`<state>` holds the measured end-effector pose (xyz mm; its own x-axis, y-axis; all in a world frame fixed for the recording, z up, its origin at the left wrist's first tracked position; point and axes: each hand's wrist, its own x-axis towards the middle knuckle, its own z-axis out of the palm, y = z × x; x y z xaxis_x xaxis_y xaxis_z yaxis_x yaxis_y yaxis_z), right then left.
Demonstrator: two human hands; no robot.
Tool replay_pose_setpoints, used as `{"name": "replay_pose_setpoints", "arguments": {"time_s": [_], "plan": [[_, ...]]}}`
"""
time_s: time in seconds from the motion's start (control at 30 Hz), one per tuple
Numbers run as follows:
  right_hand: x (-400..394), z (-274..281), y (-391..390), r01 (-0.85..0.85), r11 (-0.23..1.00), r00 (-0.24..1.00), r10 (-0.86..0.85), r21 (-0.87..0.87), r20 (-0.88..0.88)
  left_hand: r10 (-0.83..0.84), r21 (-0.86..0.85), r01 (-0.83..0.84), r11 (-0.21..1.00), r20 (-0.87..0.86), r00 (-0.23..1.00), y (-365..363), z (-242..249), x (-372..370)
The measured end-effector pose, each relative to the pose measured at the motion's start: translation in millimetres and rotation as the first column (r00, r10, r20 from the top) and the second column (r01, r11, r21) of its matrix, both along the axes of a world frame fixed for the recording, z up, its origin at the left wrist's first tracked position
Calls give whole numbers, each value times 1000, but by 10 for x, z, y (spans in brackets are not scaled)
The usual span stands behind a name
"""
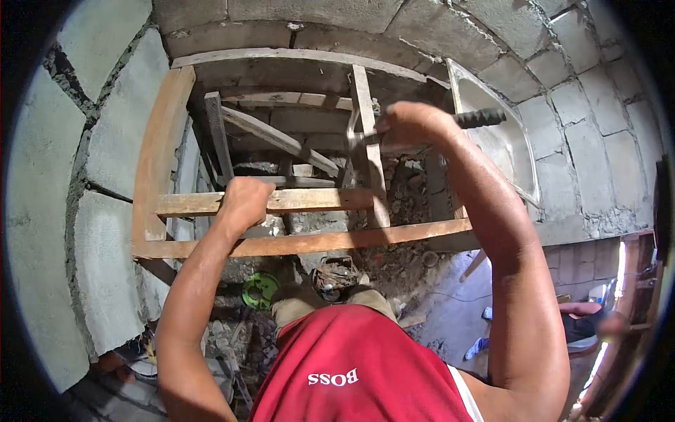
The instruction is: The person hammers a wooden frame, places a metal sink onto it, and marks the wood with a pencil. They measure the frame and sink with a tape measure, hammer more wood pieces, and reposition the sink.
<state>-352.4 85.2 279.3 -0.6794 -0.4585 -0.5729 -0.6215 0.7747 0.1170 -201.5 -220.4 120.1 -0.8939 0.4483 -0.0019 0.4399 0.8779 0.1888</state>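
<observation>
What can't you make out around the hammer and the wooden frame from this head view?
- Hammer: the right hand covers mid-handle, and what the claw bites on is too small to tell.
- Left hand: its fingers wrap behind the crosspiece, out of sight.
- Frame: the lower legs are hidden by the red shirt.
- Person at lower right: blurred.

The person wears a red sleeveless top (358,373) with a white strip along the armhole at the right, near the shoulder. White letters reading BOSS (332,378) sit on the chest and appear upside down from the head camera. Both arms are bare from shoulder to wrist, with no gloves, watch or bands on the left hand (245,200) or the right hand (411,123). Below the top, khaki-brown trousers (302,302) cover the legs.
</observation>
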Motion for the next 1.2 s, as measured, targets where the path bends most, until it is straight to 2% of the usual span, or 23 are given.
{"name": "replay_pose_setpoints", "arguments": {"time_s": [0.03,0.1,0.17,0.2,0.23,0.3,0.37,0.4,0.43,0.5,0.53,0.6,0.63,0.67,0.7,0.77,0.83,0.87,0.93,0.97,1.03,1.1,1.2], "plan": [[-30,17,64,-33,996,995,25,-88,-92,-6,9,7,1000,-9,1000,7,3,20],[127,156,-60,144,985,970,-159,-93,-182,-15,28,15,999,-2,1000,0,-37,22],[70,-197,89,39,997,989,-49,-72,-138,2,64,-1,998,-8,1000,-20,-107,0],[286,-142,34,124,992,992,-123,18,-35,-1,107,2,994,-3,1000,-25,-63,14],[418,-216,51,-21,998,1000,20,56,15,0,106,0,994,-6,1000,-24,-56,14],[563,-106,58,95,993,995,-97,-62,-21,14,77,-15,997,7,1000,-17,-52,21],[588,135,96,208,976,976,-211,-67,-53,21,66,-21,998,1,1000,-7,-52,32],[651,219,178,168,961,968,-203,-219,-150,27,58,-27,998,-6,1000,7,-43,38],[721,309,250,261,927,943,-305,-270,-136,24,55,-24,998,-1,1000,14,-28,57],[1025,323,491,70,830,869,-323,-554,-374,17,46,-15,999,-55,998,30,53,90],[1192,316,611,72,829,870,-324,-555,-371,17,45,-14,999,-53,998,34,45,94],[1572,265,828,298,504,895,-444,-811,53,5,80,4,997,-117,993,33,26,99],[1797,172,894,296,576,906,-421,-762,34,5,78,4,997,-116,993,40,16,106],[2025,47,916,587,450,771,-563,-673,296,16,76,-8,997,-102,995,45,4,111],[2250,-183,964,551,439,776,-582,-710,242,28,71,-22,997,-93,995,53,7,95],[2495,-418,1005,559,338,735,-624,-757,264,26,70,-20,997,-90,996,66,12,104],[2577,-635,1055,392,378,813,-568,-839,124,20,62,-15,998,-85,996,70,14,99],[2629,-668,1046,397,370,812,-567,-840,135,19,68,-13,998,-96,995,72,9,93],[2705,-712,1015,631,216,653,-666,-746,359,22,69,-15,997,-101,995,70,15,101],[2687,-809,1018,629,216,657,-662,-747,362,19,60,-14,998,-90,996,74,37,92],[2670,-1136,1070,454,362,801,-565,-814,196,22,50,-18,999,-73,997,77,43,121],[2593,-1108,1079,523,352,780,-565,-776,270,10,70,-3,998,-97,995,71,57,105],[2597,-647,999,674,139,625,-631,-725,460,-8,-6,8,1000,-49,999,72,78,79]]}}
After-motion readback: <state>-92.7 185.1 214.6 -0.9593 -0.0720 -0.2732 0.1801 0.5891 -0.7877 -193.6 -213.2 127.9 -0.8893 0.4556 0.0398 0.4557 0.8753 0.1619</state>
